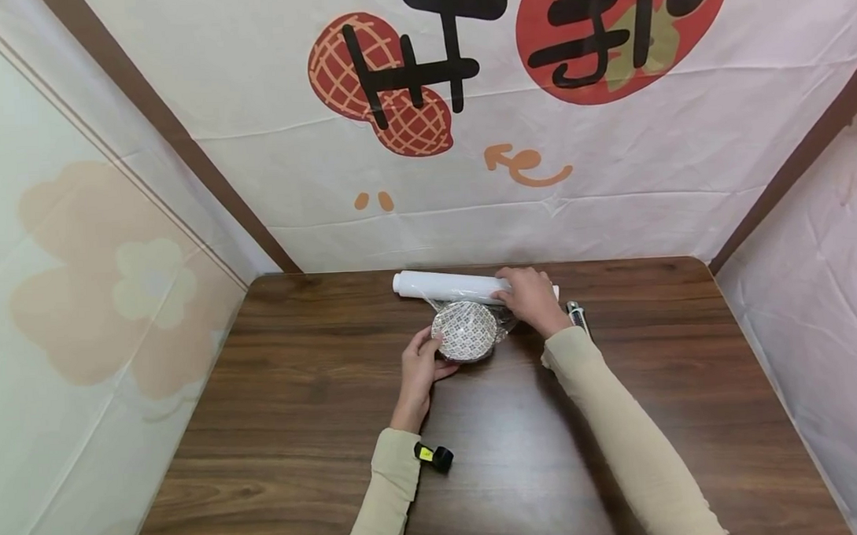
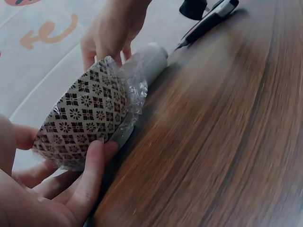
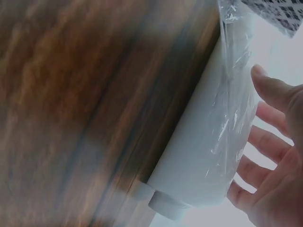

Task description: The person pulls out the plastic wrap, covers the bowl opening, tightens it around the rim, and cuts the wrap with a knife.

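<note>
White roll (image 1: 450,286) lies behind the patterned bowl (image 1: 464,331), near a cutter (image 1: 577,315).

Head view: bright, mostly sharp; pale glare on the desk (image 1: 502,446), soft shadow beside the right sleeve (image 1: 618,426). Left wrist view: dimmer, muted. Right wrist view: desk grain smeared, background washed out white, glints along the clear film (image 3: 229,127).
</note>
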Action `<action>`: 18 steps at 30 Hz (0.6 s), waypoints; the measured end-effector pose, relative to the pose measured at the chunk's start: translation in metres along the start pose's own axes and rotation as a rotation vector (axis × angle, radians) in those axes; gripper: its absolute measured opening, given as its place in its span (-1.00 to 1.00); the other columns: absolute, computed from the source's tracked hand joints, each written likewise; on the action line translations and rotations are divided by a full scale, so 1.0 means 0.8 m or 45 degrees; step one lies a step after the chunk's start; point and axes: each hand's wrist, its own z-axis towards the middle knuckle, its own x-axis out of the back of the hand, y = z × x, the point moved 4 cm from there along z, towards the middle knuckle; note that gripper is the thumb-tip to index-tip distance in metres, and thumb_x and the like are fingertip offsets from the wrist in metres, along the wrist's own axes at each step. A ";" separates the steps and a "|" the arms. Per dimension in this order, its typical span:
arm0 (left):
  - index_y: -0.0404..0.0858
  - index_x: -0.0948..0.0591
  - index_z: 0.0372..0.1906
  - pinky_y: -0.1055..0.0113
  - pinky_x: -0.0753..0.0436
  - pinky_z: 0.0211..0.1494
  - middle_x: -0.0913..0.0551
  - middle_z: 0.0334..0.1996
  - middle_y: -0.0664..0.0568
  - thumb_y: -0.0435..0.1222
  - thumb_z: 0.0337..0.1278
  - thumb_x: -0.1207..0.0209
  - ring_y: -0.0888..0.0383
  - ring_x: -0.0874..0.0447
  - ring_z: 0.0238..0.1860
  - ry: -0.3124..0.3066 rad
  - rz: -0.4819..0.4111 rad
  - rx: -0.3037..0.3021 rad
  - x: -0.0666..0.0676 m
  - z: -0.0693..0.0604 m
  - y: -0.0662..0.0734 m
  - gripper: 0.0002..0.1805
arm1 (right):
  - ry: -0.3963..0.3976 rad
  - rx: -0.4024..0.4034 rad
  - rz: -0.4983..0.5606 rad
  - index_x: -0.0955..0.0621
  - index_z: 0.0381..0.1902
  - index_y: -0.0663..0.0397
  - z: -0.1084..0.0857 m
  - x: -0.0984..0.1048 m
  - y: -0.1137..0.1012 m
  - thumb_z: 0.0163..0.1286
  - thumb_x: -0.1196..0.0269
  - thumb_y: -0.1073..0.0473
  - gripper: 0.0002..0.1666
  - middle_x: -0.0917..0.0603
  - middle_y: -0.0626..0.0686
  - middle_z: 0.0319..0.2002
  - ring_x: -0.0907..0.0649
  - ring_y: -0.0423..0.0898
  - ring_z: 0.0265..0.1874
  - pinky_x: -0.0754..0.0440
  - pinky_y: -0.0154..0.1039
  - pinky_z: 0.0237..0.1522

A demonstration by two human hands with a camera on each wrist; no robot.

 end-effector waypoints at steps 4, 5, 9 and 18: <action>-0.22 -0.50 0.46 0.22 -0.84 -0.21 -0.69 0.12 -0.31 -0.21 0.57 -0.09 0.13 -0.82 -0.41 0.009 0.020 -0.002 0.010 0.001 0.001 -0.52 | 0.003 -0.022 -0.009 -0.70 0.15 0.03 -0.009 -0.002 -0.011 0.38 -0.45 -0.09 -0.50 -0.81 0.15 0.09 -0.71 0.26 0.02 -0.54 0.17 0.00; -0.22 -0.50 0.47 0.23 -0.84 -0.21 -0.68 0.11 -0.32 -0.20 0.57 -0.09 0.14 -0.82 -0.42 0.007 0.028 -0.001 0.013 0.001 0.002 -0.52 | 0.001 -0.038 -0.004 -0.69 0.14 0.03 -0.012 -0.003 -0.013 0.37 -0.45 -0.11 -0.50 -0.81 0.14 0.07 -0.72 0.24 0.00 -0.53 0.15 -0.03; -0.20 -0.47 0.50 0.27 -0.83 -0.24 -0.68 0.13 -0.34 -0.16 0.60 -0.07 0.19 -0.81 -0.43 -0.011 0.081 0.002 0.023 0.002 0.006 -0.49 | 0.001 -0.115 0.010 -0.68 0.10 0.06 -0.030 -0.003 -0.019 0.37 -0.45 -0.13 -0.49 -0.82 0.15 -0.01 -0.74 0.21 -0.06 -0.56 0.14 -0.08; -0.18 -0.55 0.45 0.30 -0.79 -0.33 -0.76 -0.02 -0.24 -0.11 0.57 -0.13 0.23 -0.75 -0.47 -0.082 0.263 -0.009 0.039 0.004 0.014 -0.51 | -0.099 -0.187 -0.036 -0.66 -0.02 0.21 -0.081 0.006 -0.029 0.38 -0.44 -0.20 -0.42 -0.74 0.19 -0.24 -0.72 0.12 -0.36 -0.66 0.08 -0.39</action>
